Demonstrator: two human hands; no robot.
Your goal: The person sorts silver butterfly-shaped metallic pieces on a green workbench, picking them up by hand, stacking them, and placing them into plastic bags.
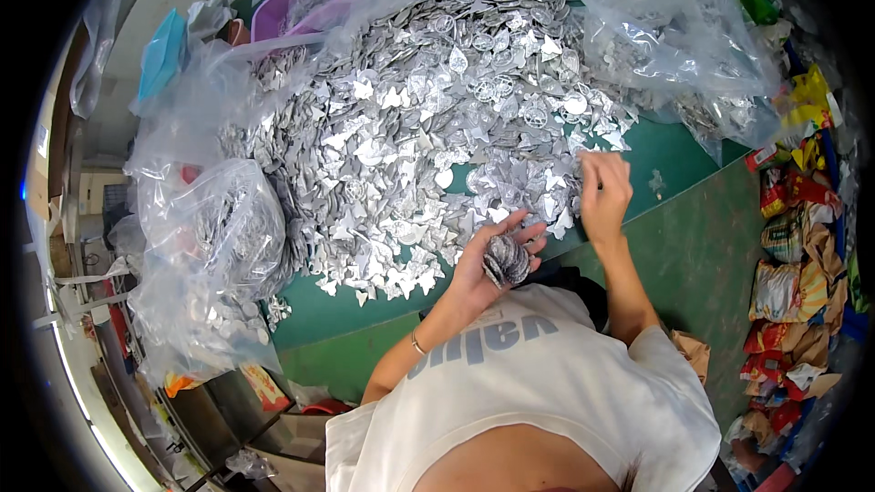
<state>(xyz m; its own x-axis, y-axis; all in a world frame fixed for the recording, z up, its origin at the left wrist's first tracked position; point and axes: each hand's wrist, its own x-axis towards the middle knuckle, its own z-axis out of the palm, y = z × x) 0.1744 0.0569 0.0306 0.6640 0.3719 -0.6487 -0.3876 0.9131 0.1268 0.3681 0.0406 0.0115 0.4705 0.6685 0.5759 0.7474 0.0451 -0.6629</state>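
A wide heap of small silver metal charms covers the green table, with stars, drops, discs and other flat shapes in it. My left hand, palm up at the near edge of the heap, cups a stack of darker round metal discs with ridged edges. To its right, my right hand is at the heap's right edge, fingers bent down and drawn together over the charms. Whatever may be between those fingertips is too small to make out.
Clear plastic bags with metal pieces lie at the left and back right. Behind stand a purple bin and a blue container. The green tabletop ends just right of my right hand; colourful packets line the far right.
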